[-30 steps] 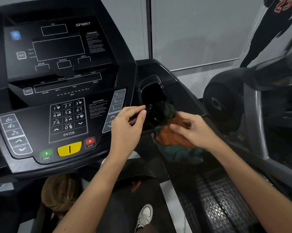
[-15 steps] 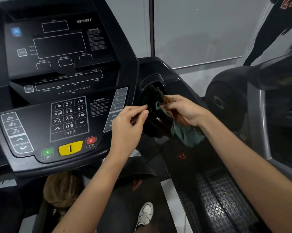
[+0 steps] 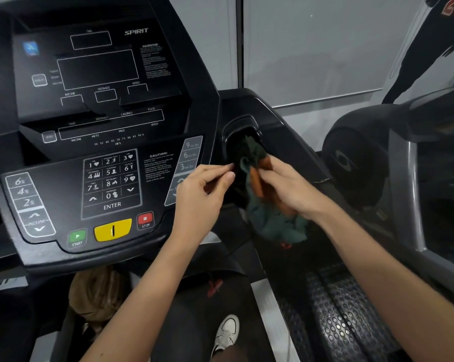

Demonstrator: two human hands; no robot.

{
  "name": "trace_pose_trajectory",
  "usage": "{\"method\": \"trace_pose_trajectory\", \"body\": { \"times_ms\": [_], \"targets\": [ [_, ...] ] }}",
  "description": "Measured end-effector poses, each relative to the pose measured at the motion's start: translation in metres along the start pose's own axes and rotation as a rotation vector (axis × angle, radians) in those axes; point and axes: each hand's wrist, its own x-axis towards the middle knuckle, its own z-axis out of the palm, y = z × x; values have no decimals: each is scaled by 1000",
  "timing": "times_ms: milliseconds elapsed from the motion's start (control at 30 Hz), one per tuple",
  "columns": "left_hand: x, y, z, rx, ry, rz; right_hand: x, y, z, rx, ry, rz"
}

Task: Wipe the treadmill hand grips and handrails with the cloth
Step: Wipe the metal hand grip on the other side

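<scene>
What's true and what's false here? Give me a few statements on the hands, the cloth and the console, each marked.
The right hand holds the cloth. True.
The cloth is plain white. False: it is green and orange.
The cloth's top reaches into the pocket right of the console. True.
The left hand presses a button. False: it is at the pocket's left edge, clear of the stop button.
</scene>
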Motion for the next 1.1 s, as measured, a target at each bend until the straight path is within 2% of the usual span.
{"method": "trace_pose_trajectory", "body": {
  "times_ms": [100, 200, 333, 467, 667, 833, 900, 1000, 1100],
  "targets": [
    [2, -4, -2, 45, -9, 2, -16, 4, 19, -379, 106, -346],
    [2, -4, -3, 34, -19, 7, -36, 31, 21, -692, 203, -482],
    [-3, 1, -2, -3, -4, 7, -66, 68, 4, -890, 371, -618],
    [-3, 0, -2, -8, -6, -13, -79, 79, -6, -911, 447, -651],
    [-1, 0, -4, 48, -22, 23, -41, 50, 42, -1010, 654, -780],
    [-1, -1, -5, 53, -31, 31, -39, 62, 40, -1131, 630, -698],
    [-2, -1, -5, 36, -28, 15, -54, 75, 24, -1067, 585, -688],
    [-2, -1, -5, 13, -30, -4, -71, 88, 2, -831, 494, -639],
    [-2, 0, -4, -3, -30, -8, -74, 88, -4, -666, 506, -610]
  ]
}}
